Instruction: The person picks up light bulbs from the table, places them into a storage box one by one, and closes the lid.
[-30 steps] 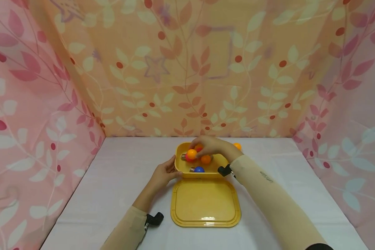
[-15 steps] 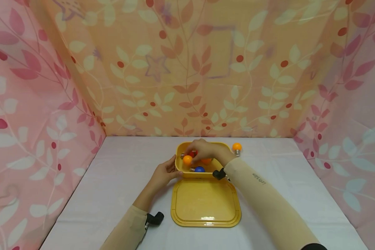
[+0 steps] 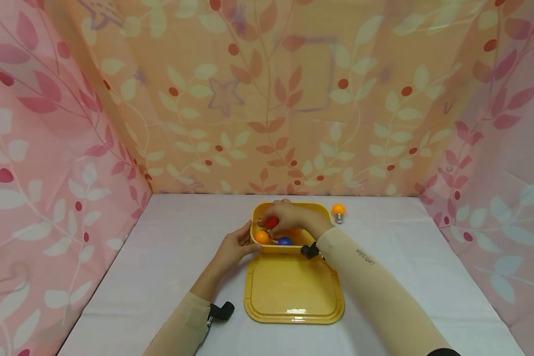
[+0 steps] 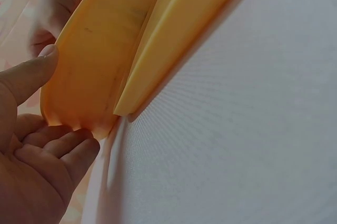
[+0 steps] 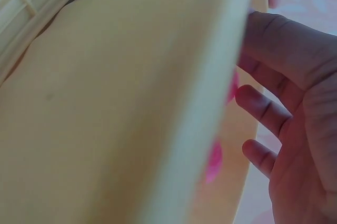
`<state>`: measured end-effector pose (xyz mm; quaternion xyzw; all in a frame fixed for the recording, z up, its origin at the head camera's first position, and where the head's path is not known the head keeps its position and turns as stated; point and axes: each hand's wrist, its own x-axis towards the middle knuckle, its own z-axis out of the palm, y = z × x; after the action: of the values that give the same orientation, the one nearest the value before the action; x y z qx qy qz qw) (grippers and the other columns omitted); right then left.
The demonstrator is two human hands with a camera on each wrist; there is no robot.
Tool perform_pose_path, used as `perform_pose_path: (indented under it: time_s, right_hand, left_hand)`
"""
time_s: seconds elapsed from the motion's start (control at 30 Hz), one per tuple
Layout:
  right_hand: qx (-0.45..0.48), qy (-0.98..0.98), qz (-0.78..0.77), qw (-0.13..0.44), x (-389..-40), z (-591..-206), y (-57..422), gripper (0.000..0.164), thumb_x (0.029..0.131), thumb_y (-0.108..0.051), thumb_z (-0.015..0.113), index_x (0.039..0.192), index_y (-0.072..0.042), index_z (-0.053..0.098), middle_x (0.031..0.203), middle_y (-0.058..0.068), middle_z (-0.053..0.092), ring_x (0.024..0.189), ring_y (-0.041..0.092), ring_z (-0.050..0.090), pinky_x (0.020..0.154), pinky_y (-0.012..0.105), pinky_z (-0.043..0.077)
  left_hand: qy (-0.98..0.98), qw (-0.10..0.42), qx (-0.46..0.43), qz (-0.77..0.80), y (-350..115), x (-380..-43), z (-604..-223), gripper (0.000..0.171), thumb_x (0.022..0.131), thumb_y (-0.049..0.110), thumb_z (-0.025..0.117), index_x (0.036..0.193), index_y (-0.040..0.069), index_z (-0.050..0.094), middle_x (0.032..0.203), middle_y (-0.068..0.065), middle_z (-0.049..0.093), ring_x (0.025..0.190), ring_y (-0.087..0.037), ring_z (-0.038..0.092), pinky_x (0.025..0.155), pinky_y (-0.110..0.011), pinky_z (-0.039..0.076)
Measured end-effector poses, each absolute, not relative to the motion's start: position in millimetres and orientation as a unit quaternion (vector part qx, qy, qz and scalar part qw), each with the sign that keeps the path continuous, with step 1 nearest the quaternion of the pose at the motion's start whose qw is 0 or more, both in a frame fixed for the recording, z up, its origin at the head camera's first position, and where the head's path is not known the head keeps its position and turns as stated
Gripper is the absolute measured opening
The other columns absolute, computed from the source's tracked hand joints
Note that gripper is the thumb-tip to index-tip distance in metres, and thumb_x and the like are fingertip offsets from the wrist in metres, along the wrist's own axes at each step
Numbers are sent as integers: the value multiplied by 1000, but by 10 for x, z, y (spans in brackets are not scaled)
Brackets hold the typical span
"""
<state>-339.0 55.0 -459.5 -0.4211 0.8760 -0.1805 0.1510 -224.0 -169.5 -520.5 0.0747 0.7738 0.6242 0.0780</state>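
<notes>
In the head view, a yellow plastic box (image 3: 313, 249) holds several small coloured light bulbs. My left hand (image 3: 235, 248) grips its near left corner; in the left wrist view the thumb (image 4: 39, 74) reaches the rim and the fingers (image 4: 73, 147) touch the outer wall. My right hand (image 3: 287, 216) dips into the box, seeming to pinch an orange light bulb (image 3: 262, 237) by its metal base near the left corner. A red bulb (image 3: 272, 222) shows against those fingers. Beside them lies a blue bulb (image 3: 286, 241). The right fingertips are partly hidden behind the wall in the right wrist view.
The yellow lid (image 3: 294, 291) lies flat in front of the box. Another orange bulb (image 3: 338, 210) rests on the white tabletop (image 3: 382, 217), right of the box. Patterned cloth (image 3: 267, 123) encloses the back and sides.
The orange bulb at my right hand has moved left and down to the box's near left corner. The right hand has shifted slightly left. My left hand has stayed put.
</notes>
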Motion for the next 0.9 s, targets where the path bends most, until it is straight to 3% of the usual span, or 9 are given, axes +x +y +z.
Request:
perform_pose_path:
  time_s: [0.13, 0.3, 0.5, 0.7, 0.9]
  right_hand:
    - [-433, 869, -198, 137, -3368, -4538, 576, 39, 85, -31, 86, 121, -22, 76, 119, -3, 68, 111, 19, 48, 98, 39, 42]
    - [-435, 863, -235, 101, -3324, -4453, 650, 37, 83, -31, 88, 117, -25, 76, 121, -3, 70, 116, 16, 52, 105, 41, 43]
    - [-444, 847, -280, 76, -3223, -4388, 752, 37, 87, -25, 84, 122, -17, 74, 122, 2, 72, 122, 29, 56, 108, 47, 46]
    - [-400, 865, -299, 51, -3032, -4342, 854, 35, 90, -39, 80, 123, -27, 73, 123, -10, 68, 123, 20, 56, 113, 47, 42]
    - [-363, 875, -321, 18, -2863, -4374, 987, 38, 91, -40, 79, 126, -25, 72, 124, -11, 67, 123, 20, 56, 111, 47, 46]
  left_hand:
    - [776, 79, 73, 622, -1688, -2239, -5190, 89, 89, 21, 82, 161, 16, 32, 164, -7, 37, 144, -19, 46, 110, -29, 46]
    - [777, 78, 77, 620, -1682, -2247, -5174, 87, 90, 18, 81, 161, 15, 31, 164, -10, 36, 144, -21, 46, 111, -32, 46]
    - [772, 77, 82, 625, -1692, -2264, -5188, 88, 90, 18, 81, 162, 14, 30, 164, -11, 36, 145, -21, 44, 112, -32, 45]
    - [775, 75, 81, 622, -1693, -2249, -5200, 88, 90, 21, 82, 161, 15, 31, 164, -10, 36, 145, -21, 45, 111, -31, 45]
    - [778, 72, 80, 619, -1695, -2236, -5229, 89, 89, 24, 82, 161, 16, 32, 164, -10, 35, 145, -22, 45, 110, -31, 46]
